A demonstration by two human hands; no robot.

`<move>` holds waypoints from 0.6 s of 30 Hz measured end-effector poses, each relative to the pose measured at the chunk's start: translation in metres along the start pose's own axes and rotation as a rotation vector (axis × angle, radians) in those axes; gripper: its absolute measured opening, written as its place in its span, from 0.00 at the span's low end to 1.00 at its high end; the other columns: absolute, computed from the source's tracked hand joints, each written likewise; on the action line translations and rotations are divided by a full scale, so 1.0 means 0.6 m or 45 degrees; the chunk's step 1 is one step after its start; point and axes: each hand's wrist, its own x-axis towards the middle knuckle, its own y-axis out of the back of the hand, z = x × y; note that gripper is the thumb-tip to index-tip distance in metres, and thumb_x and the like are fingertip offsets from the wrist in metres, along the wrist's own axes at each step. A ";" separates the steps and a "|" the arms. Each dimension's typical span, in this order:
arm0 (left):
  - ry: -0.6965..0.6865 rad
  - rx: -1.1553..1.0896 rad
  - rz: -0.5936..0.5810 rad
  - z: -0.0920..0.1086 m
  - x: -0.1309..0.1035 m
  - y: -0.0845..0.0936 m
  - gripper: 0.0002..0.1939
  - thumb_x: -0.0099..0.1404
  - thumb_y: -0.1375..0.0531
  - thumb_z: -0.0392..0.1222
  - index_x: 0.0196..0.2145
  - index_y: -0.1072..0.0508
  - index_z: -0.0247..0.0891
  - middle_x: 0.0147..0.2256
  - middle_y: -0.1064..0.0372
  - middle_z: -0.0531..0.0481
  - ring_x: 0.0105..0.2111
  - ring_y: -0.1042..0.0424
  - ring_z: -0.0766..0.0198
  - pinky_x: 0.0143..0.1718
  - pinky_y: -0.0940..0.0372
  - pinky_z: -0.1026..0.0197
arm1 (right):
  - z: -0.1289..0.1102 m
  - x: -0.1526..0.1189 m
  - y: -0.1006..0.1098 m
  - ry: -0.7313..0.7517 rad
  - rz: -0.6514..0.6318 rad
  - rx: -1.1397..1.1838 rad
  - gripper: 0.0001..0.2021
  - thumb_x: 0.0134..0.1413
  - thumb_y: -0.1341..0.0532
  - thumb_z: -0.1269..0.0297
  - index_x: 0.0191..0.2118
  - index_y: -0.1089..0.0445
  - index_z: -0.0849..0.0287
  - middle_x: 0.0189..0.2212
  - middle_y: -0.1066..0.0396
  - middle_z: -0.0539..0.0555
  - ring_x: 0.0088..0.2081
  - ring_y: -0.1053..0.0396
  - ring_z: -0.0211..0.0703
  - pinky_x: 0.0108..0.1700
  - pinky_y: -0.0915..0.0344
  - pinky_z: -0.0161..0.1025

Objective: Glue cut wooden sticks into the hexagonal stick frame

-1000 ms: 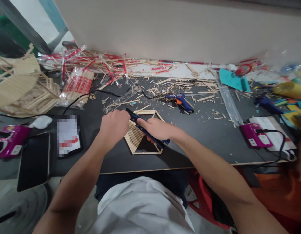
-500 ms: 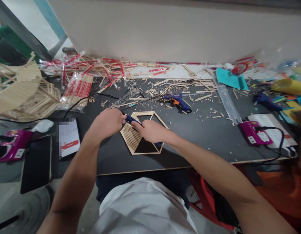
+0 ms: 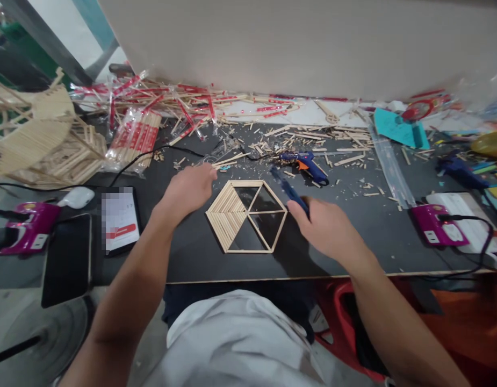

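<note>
A hexagonal frame of thin wooden sticks [image 3: 238, 251] lies flat on the dark table between my hands. Spokes meet at its centre; the two left-hand sections are filled with closely laid sticks, and the others show the dark tabletop. My left hand [image 3: 191, 188] is at the frame's upper left, fingers drawn together beside a few loose sticks [image 3: 234, 159]; what it pinches, if anything, is hidden. My right hand [image 3: 326, 223] grips a slim blue hand tool [image 3: 290, 191] just right of the frame, its dark end pointing up and left. The tool's exact kind is unclear.
A blue glue gun [image 3: 307, 164] lies behind the frame among scattered stick offcuts [image 3: 332, 137]. Packaged sticks [image 3: 133, 137] and a wooden model [image 3: 42, 134] are at left. Phones [image 3: 66, 260] and purple power adapters [image 3: 33, 228], [image 3: 439, 226] with cables flank the work area.
My hands have moved apart. The right carried the blue tool rightward off the frame, while the left moved towards the loose sticks. The frame is now uncovered; the view has shifted slightly.
</note>
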 end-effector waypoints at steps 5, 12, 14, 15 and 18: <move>-0.248 0.016 -0.015 0.020 0.014 -0.028 0.16 0.78 0.54 0.39 0.50 0.28 0.36 0.45 0.22 0.39 0.44 0.22 0.51 0.39 0.34 0.58 | 0.085 -0.012 -0.055 -0.082 0.401 -0.358 0.28 0.71 0.53 0.48 0.54 0.30 0.69 0.42 0.26 0.72 0.45 0.28 0.64 0.47 0.35 0.52; -0.222 -0.199 0.140 0.039 0.014 -0.037 0.12 0.78 0.48 0.41 0.50 0.27 0.36 0.43 0.21 0.43 0.42 0.23 0.54 0.38 0.37 0.60 | 0.137 -0.025 -0.100 -0.154 0.527 -0.382 0.34 0.69 0.50 0.46 0.64 0.37 0.76 0.56 0.31 0.78 0.55 0.34 0.70 0.58 0.41 0.61; -0.257 -0.209 0.249 0.040 0.012 -0.039 0.12 0.78 0.46 0.43 0.47 0.25 0.36 0.43 0.21 0.43 0.43 0.23 0.54 0.39 0.37 0.60 | 0.133 -0.024 -0.096 -0.169 0.520 -0.336 0.33 0.68 0.47 0.48 0.64 0.36 0.76 0.57 0.31 0.77 0.57 0.35 0.70 0.59 0.41 0.62; -0.281 -0.208 0.290 0.040 0.012 -0.042 0.12 0.77 0.45 0.43 0.46 0.24 0.36 0.43 0.21 0.43 0.44 0.23 0.54 0.40 0.37 0.60 | 0.128 -0.022 -0.090 -0.165 0.519 -0.307 0.31 0.67 0.47 0.50 0.63 0.35 0.75 0.57 0.31 0.76 0.58 0.35 0.70 0.60 0.41 0.62; -0.368 -0.217 0.354 0.039 0.012 -0.051 0.13 0.77 0.44 0.45 0.42 0.21 0.37 0.43 0.20 0.43 0.45 0.23 0.54 0.41 0.36 0.59 | 0.095 -0.007 -0.063 -0.045 0.534 -0.145 0.22 0.66 0.45 0.57 0.57 0.28 0.66 0.56 0.29 0.72 0.59 0.35 0.67 0.61 0.41 0.60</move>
